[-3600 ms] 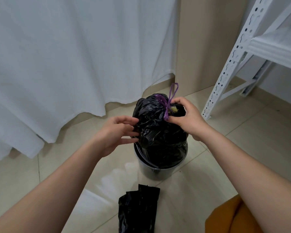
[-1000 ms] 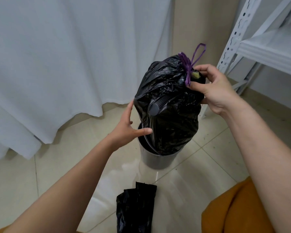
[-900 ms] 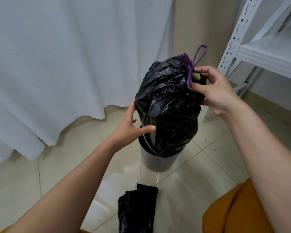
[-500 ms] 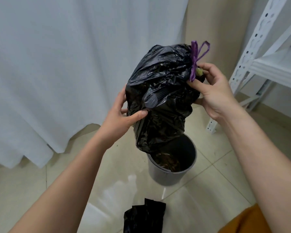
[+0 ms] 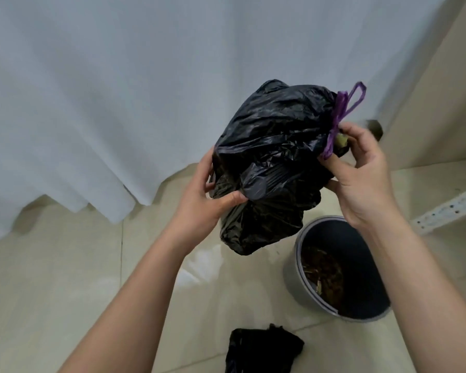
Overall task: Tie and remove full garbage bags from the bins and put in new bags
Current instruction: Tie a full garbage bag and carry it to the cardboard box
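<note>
Head view
Full bag: a black garbage bag (image 5: pixel 269 168), bulging and crinkled, hangs in the air just right of centre, clear of the floor and outside the bin, with its bottom end up and to the left of the bin's rim.
Tie: a purple drawstring (image 5: pixel 342 114) cinches the bag's neck at 1 o'clock from the bag's middle; one loop stands up free above the knot, and a bit of yellowish material shows at the gathered neck.
Right hand (image 5: pixel 361 173): at 3 o'clock from the bag, fingers curled around the gathered neck, thumb pressed just under the knot, gripping the bag there.
Left hand (image 5: pixel 207 203): at 8 o'clock from the bag, fingers bent around the bag's side and thumb pushed into the plastic, holding the lower body of the bag.
Bin: a grey round bin (image 5: pixel 291 275) stands on the floor at 5 o'clock from the bag, unlined, with brown scraps (image 5: pixel 323 275) lying inside it.
New bags: a folded black bundle (image 5: pixel 261 351) lies on the floor at 6 o'clock, at the bottom edge, apart from the bin.
Floor: glossy beige tiles (image 5: pixel 51 292).
Curtain: white fabric (image 5: pixel 119 90) fills the upper left, its hem reaching the floor.
Shelf: a white perforated rack strut (image 5: pixel 449 208) at 3 o'clock, by the right edge.
Wall: beige surface (image 5: pixel 447 90) at 2 o'clock.
</note>
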{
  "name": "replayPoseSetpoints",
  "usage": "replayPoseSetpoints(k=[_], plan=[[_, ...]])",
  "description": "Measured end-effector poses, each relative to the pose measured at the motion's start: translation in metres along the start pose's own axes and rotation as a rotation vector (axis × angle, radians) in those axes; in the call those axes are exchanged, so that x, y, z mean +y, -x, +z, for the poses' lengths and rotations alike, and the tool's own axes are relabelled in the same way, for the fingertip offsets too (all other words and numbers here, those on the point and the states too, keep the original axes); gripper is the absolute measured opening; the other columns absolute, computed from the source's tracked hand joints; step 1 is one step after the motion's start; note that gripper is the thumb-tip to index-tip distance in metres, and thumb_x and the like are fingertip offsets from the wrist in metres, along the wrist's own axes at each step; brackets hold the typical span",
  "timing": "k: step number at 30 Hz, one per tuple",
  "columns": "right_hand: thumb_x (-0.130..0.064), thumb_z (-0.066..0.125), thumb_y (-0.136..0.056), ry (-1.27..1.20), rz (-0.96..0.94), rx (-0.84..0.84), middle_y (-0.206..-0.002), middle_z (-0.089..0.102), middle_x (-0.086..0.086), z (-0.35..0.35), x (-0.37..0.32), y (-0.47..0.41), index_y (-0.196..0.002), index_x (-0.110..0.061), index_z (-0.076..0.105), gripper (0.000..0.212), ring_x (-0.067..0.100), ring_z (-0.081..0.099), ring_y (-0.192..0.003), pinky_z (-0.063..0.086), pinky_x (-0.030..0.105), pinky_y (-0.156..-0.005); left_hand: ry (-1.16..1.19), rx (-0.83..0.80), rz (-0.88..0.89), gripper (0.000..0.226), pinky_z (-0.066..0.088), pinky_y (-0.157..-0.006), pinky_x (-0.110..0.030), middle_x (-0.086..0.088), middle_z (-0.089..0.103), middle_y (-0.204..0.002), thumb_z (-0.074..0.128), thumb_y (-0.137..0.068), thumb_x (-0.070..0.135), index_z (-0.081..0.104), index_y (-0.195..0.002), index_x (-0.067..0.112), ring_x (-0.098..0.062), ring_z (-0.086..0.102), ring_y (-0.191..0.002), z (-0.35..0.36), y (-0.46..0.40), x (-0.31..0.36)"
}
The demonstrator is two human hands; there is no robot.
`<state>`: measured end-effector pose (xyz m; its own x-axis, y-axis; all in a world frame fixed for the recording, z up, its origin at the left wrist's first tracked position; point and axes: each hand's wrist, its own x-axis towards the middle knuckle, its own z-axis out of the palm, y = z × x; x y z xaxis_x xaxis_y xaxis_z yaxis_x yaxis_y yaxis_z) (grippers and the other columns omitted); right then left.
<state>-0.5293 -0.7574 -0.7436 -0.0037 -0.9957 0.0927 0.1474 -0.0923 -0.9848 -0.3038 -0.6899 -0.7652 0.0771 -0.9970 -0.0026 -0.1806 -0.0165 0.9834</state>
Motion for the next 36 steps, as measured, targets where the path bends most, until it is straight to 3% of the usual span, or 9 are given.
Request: replayPoseSetpoints(k=[3,5,9,12,16,21,26,29,36], plan=[[-0.022,0.083,-0.071,0.076,0.075,-0.025,-0.102,0.065,-0.014,0.019,-0.003,0.007,-0.102,-0.036,0.066,0.038,0.021,0.059,-0.075,0.053,0.048,-0.076,0.037,0.044,-0.068,0.074,0.037,-0.109,-0.04,0.029,0.052,-0.131,0.075,-0.082,0.011,0.04,-0.142,0.036,0.003,0.045,-0.127,-0.017,0.013,0.0],[-0.027,0.086,-0.068,0.122,0.149,-0.064,-0.106,0.065,-0.011,0.037,-0.011,0.012,-0.105,-0.035,0.066,0.043,0.025,0.059,-0.08,0.053,0.054,-0.081,0.096,0.085,-0.154,0.075,0.036,-0.11,-0.042,0.024,0.051,-0.136,0.073,-0.083,0.009,0.039,-0.141,0.041,-0.001,0.045,-0.13,-0.031,0.032,0.005],[-0.032,0.084,-0.063,0.173,0.295,-0.159,-0.11,0.068,-0.009,0.065,-0.044,0.027,-0.105,-0.034,0.067,0.046,0.033,0.065,-0.096,0.055,0.053,-0.086,0.22,0.149,-0.367,0.072,0.04,-0.108,-0.046,0.024,0.046,-0.142,0.076,-0.081,0.03,0.038,-0.138,0.053,-0.011,0.048,-0.13,-0.059,0.091,0.033],[-0.033,0.084,-0.062,0.214,0.396,-0.217,-0.111,0.07,-0.006,0.092,-0.073,0.044,-0.107,-0.035,0.066,0.048,0.036,0.064,-0.103,0.056,0.044,-0.083,0.305,0.195,-0.472,0.065,0.043,-0.104,-0.044,0.026,0.049,-0.138,0.07,-0.074,0.056,0.045,-0.134,0.052,-0.006,0.053,-0.125,-0.085,0.123,0.069],[-0.012,0.082,-0.072,0.236,0.48,-0.281,-0.109,0.07,0.001,0.145,-0.118,0.063,-0.104,-0.035,0.067,0.042,0.042,0.06,-0.109,0.053,0.057,-0.089,0.462,0.276,-0.599,0.06,0.043,-0.105,-0.046,0.018,0.056,-0.134,0.065,-0.075,0.062,0.052,-0.131,0.046,-0.006,0.054,-0.124,-0.14,0.149,0.13],[-0.005,0.078,-0.076,0.296,0.516,-0.435,-0.113,0.068,0.003,0.233,-0.185,0.086,-0.103,-0.037,0.065,0.044,0.039,0.06,-0.111,0.052,0.058,-0.092,0.59,0.501,-0.66,0.061,0.046,-0.102,-0.044,0.011,0.059,-0.131,0.068,-0.075,0.047,0.05,-0.133,0.045,-0.016,0.057,-0.12,-0.209,0.194,0.199],[-0.01,0.078,-0.078,0.341,0.467,-0.594,-0.116,0.064,0.002,0.326,-0.231,0.113,-0.106,-0.041,0.063,0.044,0.036,0.06,-0.108,0.051,0.052,-0.096,0.646,0.659,-0.64,0.044,0.053,-0.09,-0.036,0.002,0.064,-0.125,0.061,-0.092,0.024,0.053,-0.134,0.034,-0.015,0.064,-0.111,-0.279,0.235,0.233],[-0.008,0.078,-0.077,0.37,0.46,-0.688,-0.101,0.07,-0.009,0.385,-0.255,0.13,-0.107,-0.038,0.063,0.046,0.031,0.061,-0.107,0.053,0.047,-0.094,0.689,0.741,-0.646,0.041,0.053,-0.085,-0.033,-0.001,0.064,-0.125,0.058,-0.095,0.019,0.053,-0.134,0.029,-0.017,0.064,-0.111,-0.328,0.258,0.248],[-0.013,0.08,-0.075,0.369,0.439,-0.9,-0.107,0.069,-0.014,0.527,-0.299,0.171,-0.111,-0.045,0.061,0.052,0.024,0.061,-0.111,0.052,0.044,-0.096,0.685,0.926,-0.605,0.038,0.054,-0.074,-0.026,-0.001,0.066,-0.121,0.059,-0.095,0.017,0.055,-0.131,0.028,-0.015,0.066,-0.105,-0.453,0.315,0.286]])
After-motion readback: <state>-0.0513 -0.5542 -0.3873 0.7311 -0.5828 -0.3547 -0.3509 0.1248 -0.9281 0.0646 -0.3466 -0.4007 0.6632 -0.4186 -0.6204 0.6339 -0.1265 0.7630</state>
